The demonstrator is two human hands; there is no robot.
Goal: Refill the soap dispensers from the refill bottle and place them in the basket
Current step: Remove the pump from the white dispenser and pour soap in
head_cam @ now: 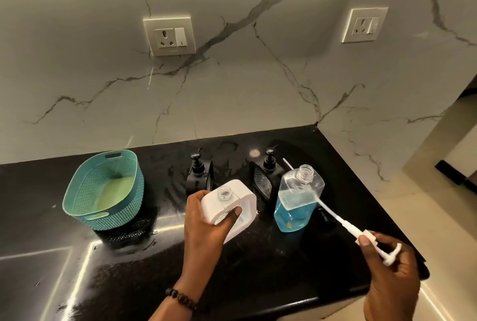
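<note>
Dim, warm indoor light from above. Bright streaks of glare on the glossy black counter (77, 256), plus a small round reflection near the back. Soft shadow at the base of the basket (103, 189). Strong wide-angle bending of the marble wall (232, 75) toward the edges. Slightly soft, grainy throughout.

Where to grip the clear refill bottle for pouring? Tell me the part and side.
Grip the refill bottle round its flat-sided middle, coming from its right. It stands upright and uncapped, and a black dispenser crowds its left. The right hand must first put down the white pump.
</note>
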